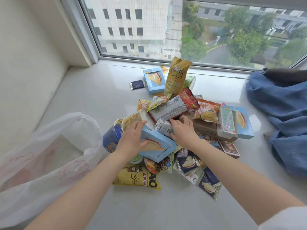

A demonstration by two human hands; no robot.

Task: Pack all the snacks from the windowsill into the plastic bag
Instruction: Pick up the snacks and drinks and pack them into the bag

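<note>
Left hand (pixel 132 138) lies with fingers spread fairly wide across the light blue box (pixel 157 145) mid-frame, thumb under its near edge, so it looks like it's holding it. Right hand (pixel 182 130) presses a small white carton (pixel 163 127), not clearly closed round it. Snack pile (pixel 191 123) fills the centre of the windowsill (pixel 83 97); the plastic bag (pixel 49 146) sits at lower left, flat. Looks like the first grab. Next: lift the box and get that bag's mouth open.
</note>
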